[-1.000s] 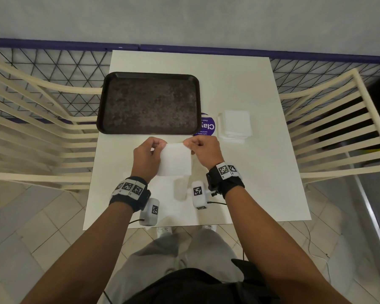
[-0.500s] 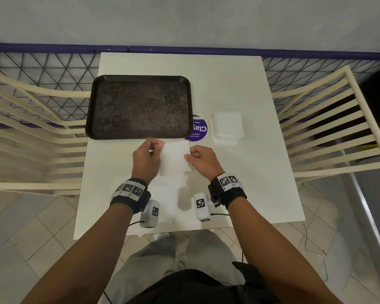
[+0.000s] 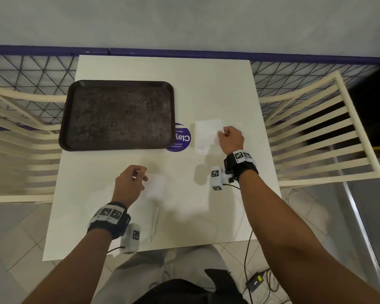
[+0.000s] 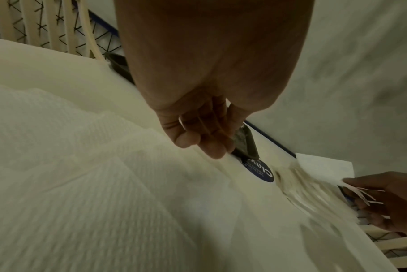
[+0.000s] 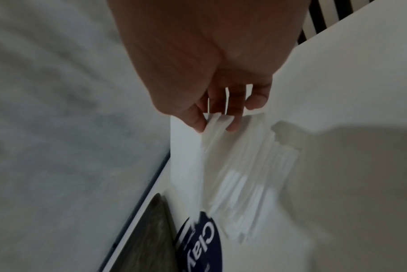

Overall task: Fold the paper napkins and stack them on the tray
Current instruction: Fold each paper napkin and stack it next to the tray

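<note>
Right hand (image 3: 230, 139) pinches the top sheet of the napkin pile (image 3: 207, 134) by the table's right edge — several sheets may lift together. Left hand (image 3: 131, 183), fingers curled, pinches a blurred napkin (image 3: 155, 185) near the front edge; the tray (image 3: 119, 148) holds none.

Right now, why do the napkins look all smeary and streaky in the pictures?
Head view: the napkin by the left hand is smeared by motion blur. Left wrist view: soft all over, with the napkin stack streaky. Right wrist view: dim, the stack's edges blurred under the right hand.
</note>
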Demonstrator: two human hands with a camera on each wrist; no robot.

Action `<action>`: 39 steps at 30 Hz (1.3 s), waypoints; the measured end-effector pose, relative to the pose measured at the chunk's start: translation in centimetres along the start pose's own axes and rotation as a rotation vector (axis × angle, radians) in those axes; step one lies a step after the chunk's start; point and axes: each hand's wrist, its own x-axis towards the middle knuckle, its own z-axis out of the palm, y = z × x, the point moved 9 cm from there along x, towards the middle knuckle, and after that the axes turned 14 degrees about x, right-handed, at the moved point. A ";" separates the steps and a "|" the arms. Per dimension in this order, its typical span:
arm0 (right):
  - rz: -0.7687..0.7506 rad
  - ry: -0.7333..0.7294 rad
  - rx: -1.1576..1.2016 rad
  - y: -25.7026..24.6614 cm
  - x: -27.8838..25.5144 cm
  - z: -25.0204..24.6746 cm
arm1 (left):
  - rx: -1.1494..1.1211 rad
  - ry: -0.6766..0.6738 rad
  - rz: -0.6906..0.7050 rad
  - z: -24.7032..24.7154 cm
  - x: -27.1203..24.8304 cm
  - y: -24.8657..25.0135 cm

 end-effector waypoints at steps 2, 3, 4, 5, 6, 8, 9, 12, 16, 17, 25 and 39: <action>0.023 0.032 -0.007 0.6 1.4 -0.5 | 0.014 -0.008 -0.016 0.2 0.1 -0.4; 0.035 0.039 -0.007 0.8 1.9 -0.7 | 0.020 -0.012 -0.024 0.3 0.2 -0.6; 0.043 0.043 -0.013 1.1 2.3 -0.7 | 0.028 -0.016 -0.030 0.4 0.3 -0.7; 0.048 0.046 -0.026 1.3 2.5 -0.8 | 0.038 -0.019 -0.034 0.4 0.4 -0.9; 0.047 0.053 -0.035 1.5 2.8 -0.8 | 0.048 -0.023 -0.036 0.5 0.4 -1.1; 0.035 0.085 -0.052 1.8 3.1 -1.0 | 0.067 -0.035 -0.045 0.6 0.4 -1.5; 0.027 0.109 -0.066 1.9 3.0 -1.2 | 0.076 -0.039 -0.051 0.7 0.5 -1.7; -0.058 0.204 -0.045 1.1 1.6 -1.3 | 0.097 -0.040 -0.066 0.6 0.6 -2.7; -0.259 0.222 0.075 -0.4 -3.0 0.3 | 0.136 -0.005 -0.067 0.3 0.2 -3.8; -0.293 0.189 0.099 -0.4 -4.2 1.3 | 0.153 0.001 -0.073 0.2 0.1 -4.1; -0.279 -0.249 0.019 3.0 -14.1 12.2 | 0.228 0.004 -0.138 -0.8 -0.6 -7.4; 0.124 -0.382 -0.447 7.0 -20.3 17.7 | 0.063 -0.063 -0.172 -1.2 -2.0 -9.4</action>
